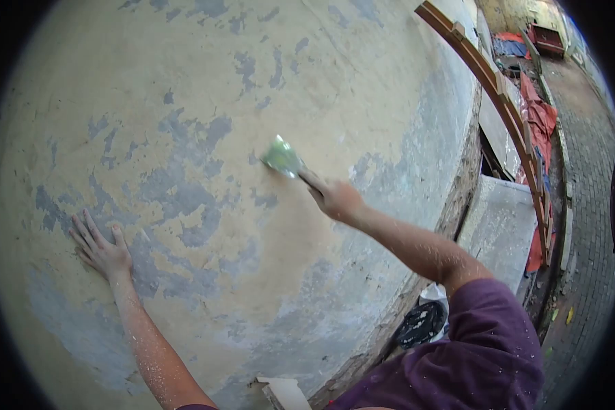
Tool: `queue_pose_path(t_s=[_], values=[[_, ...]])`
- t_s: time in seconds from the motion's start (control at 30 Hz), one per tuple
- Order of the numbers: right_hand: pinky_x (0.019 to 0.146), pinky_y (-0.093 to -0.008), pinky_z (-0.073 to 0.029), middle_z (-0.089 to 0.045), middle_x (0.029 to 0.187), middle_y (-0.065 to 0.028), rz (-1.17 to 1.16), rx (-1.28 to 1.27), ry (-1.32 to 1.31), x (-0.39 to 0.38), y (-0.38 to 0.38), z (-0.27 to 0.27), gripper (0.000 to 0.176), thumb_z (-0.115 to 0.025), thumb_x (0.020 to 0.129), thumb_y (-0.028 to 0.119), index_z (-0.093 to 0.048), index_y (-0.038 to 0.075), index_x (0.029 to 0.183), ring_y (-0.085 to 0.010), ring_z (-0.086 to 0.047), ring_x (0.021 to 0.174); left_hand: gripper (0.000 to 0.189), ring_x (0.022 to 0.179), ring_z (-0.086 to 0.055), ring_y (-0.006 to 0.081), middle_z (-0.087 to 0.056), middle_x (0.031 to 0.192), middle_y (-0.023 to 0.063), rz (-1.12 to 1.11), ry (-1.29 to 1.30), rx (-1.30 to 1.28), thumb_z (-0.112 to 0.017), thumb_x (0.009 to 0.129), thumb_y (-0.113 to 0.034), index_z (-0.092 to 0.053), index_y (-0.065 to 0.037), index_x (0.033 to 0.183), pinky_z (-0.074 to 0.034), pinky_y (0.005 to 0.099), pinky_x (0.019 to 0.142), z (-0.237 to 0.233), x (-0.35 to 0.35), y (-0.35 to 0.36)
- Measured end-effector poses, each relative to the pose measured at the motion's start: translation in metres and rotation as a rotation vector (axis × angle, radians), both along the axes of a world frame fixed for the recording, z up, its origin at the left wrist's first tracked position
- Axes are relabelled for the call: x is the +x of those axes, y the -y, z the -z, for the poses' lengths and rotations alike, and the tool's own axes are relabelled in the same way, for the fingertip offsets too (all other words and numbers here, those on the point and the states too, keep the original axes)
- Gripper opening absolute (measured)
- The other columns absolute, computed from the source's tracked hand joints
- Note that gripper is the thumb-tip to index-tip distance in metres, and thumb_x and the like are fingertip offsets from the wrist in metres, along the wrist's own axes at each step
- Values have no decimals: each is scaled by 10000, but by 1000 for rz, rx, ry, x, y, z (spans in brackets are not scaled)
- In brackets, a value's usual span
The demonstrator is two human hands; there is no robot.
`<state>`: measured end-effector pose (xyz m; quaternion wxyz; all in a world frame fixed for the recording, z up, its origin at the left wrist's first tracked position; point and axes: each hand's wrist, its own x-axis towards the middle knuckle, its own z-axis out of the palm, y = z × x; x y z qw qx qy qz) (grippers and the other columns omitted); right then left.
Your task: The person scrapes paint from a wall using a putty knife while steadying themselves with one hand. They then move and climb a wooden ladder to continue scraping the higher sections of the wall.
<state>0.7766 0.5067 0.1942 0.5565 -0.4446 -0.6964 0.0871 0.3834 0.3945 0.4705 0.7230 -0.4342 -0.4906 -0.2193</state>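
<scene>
A wall (pixel 307 75) with peeling cream paint and grey patches fills most of the head view. My right hand (pixel 342 201) is closed around the dark handle of a scraper (pixel 282 157). The scraper's wide blade points up and left at the wall, a little blurred; whether its edge touches the paint is hard to tell. Lower on the left, my left hand (pixel 102 251) lies against the wall with its fingers spread, holding nothing, beside a large grey patch. Pale specks dot both forearms.
A brown wooden ladder-like frame (pixel 502 102) leans at the right. Behind it lie a red tarp (pixel 538 119) and a grey board (pixel 502 212). A black plastic bag (pixel 420 324) sits at the wall's foot, and a paved path (pixel 588 171) runs along the far right.
</scene>
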Motion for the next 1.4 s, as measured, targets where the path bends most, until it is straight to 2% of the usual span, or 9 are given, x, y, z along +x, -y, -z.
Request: queue_pose_path(t_s=[0.13, 0.23, 0.47, 0.63, 0.77, 1.07, 1.17, 1.23, 1.4], values=[[636, -477, -499, -633, 937, -189, 9, 52, -29, 7, -1, 1, 433, -466, 931, 246, -409, 285, 1358, -378, -622, 759, 771, 1424, -91, 328, -69, 1557, 76, 85, -17, 72, -435, 884, -523, -110, -184, 1496, -135, 570, 1113, -1, 20, -21], [632, -491, -489, -629, 801, -211, -13, 36, -39, 11, -11, -142, 407, -449, 930, 232, -432, 270, 1335, -391, -617, 727, 812, 1427, -71, 321, -54, 1557, 85, -2, -10, -100, -467, 864, -500, -86, -158, 1495, -110, 556, 1127, 0, 76, -33], [854, -404, -494, -630, 1125, -152, 196, 268, 10, 22, -48, -398, 405, -419, 865, 126, -573, 191, 1234, -315, -626, 997, 759, 1424, -89, 317, -82, 1551, 74, -19, 48, -140, -470, 866, -487, -132, -213, 1488, -108, 538, 1139, 0, 89, -41], [678, -446, -493, -656, 964, -175, 100, 202, -45, 67, -96, -232, 358, -425, 931, 248, -499, 215, 1279, -354, -638, 797, 729, 1415, -124, 337, -120, 1548, 75, 16, -5, -125, -471, 875, -482, -170, -221, 1485, -153, 560, 1113, 6, 81, -40], [801, -417, -500, -640, 1055, -184, 48, 181, -79, 103, -86, -42, 410, -546, 895, 195, -517, 210, 1303, -353, -630, 926, 750, 1417, -120, 334, -117, 1549, 71, 52, 21, -86, -497, 860, -475, -165, -227, 1486, -141, 580, 1108, 7, 89, -45], [756, -406, -497, -645, 992, -220, 162, 509, -45, 110, -145, -343, 356, -503, 924, 281, -550, 148, 1251, -376, -630, 870, 742, 1424, -94, 319, -105, 1554, 53, 37, -13, -114, -461, 867, -527, -155, -258, 1488, -113, 581, 1115, -5, 108, -62], [610, -419, -512, -666, 822, -203, 218, 1098, -78, 126, -231, -358, 364, -515, 905, 249, -566, 119, 1241, -310, -670, 711, 720, 1423, -105, 309, -102, 1553, 36, 42, -40, -116, -440, 879, -533, -139, -285, 1485, -112, 575, 1123, -4, 106, -61], [758, -437, -490, -638, 996, -228, 164, 547, -14, 139, -184, -277, 379, -503, 905, 305, -546, 129, 1238, -393, -620, 886, 712, 1422, -112, 300, -99, 1552, 27, 40, -37, -116, -433, 882, -533, -123, -306, 1482, -110, 571, 1130, 0, 104, -62], [849, -376, -487, -621, 1101, -211, 78, 247, -15, 167, -128, 9, 416, -561, 890, 120, -508, 118, 1303, -336, -613, 1034, 684, 1418, -128, 300, -112, 1549, 21, 37, -69, -49, -390, 892, -564, -137, -318, 1478, -133, 579, 1124, 0, 107, -68]])
